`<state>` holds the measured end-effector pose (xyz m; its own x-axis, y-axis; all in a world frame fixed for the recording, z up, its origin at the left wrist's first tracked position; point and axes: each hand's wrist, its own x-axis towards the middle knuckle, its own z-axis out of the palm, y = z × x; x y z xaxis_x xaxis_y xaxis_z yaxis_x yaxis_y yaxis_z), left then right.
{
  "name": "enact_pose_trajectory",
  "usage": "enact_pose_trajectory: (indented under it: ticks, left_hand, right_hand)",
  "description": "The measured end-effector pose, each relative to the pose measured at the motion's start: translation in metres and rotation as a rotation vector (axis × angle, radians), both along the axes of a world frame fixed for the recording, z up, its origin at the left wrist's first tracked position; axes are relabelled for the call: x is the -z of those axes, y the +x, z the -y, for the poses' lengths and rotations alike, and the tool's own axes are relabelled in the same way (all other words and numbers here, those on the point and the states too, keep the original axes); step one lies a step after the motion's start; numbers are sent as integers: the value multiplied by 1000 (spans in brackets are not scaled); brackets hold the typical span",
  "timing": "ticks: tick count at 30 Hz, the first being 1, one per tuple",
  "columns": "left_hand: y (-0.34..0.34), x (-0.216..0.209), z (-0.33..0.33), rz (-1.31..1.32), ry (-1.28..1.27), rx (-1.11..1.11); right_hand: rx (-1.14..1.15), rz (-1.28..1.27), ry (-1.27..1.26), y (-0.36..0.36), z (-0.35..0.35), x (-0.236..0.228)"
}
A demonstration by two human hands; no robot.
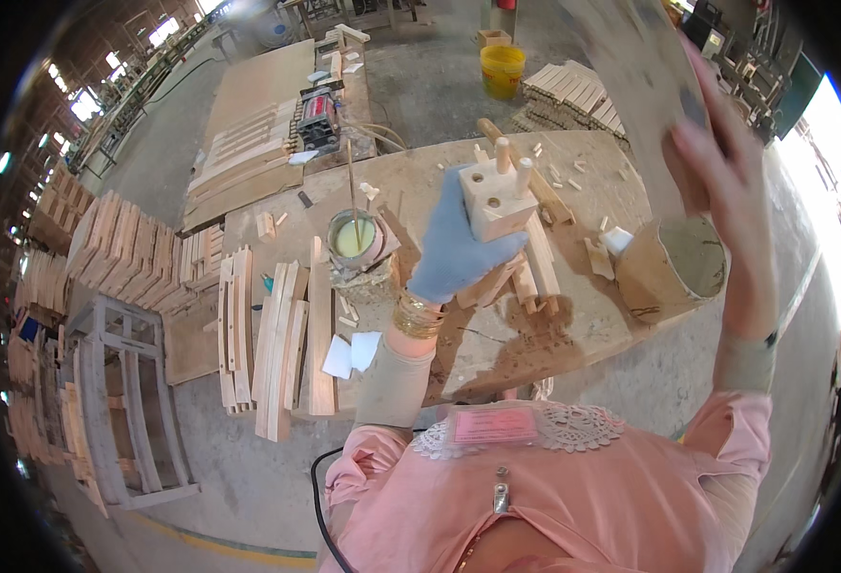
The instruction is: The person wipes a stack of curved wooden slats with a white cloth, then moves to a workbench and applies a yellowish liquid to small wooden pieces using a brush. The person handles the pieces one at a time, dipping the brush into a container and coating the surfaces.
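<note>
My left hand (466, 250), in a grey-blue glove, is closed around a pale wooden block (499, 202) above the bench. Dowels (524, 176) stand up from the block, and round holes show in its face. Raised at the upper right, my bare right hand (732, 172) grips a broad wooden piece (642, 91), close to the camera and smeared by motion; its exact kind cannot be told. Beneath the left hand lie several wooden bars (539, 267). Beside that wrist stands a can (354, 237) of pale yellow-green liquid with a stick in it.
Wooden rails (279, 349) lie along the bench's left side near white foam pieces (352, 354). An open round container (671, 267) stands at its right edge. Loose dowels (556, 174) are scattered over the bench top (440, 358). Beyond are a yellow bucket (503, 73) and stacked wood (573, 94).
</note>
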<state>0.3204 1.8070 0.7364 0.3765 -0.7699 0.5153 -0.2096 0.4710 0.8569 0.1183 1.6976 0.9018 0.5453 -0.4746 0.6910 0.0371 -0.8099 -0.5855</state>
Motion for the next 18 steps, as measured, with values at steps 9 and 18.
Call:
enact_pose_trajectory:
  ticks: [9,18]
  left_hand:
    - [-6,1,-1,206,-10,-103]
    - [-15,2,-2,126,-35,-126]
  right_hand:
    - [-26,-487,-164,32,-30,-59]
    - [-59,-616,-57,27,-38,-72]
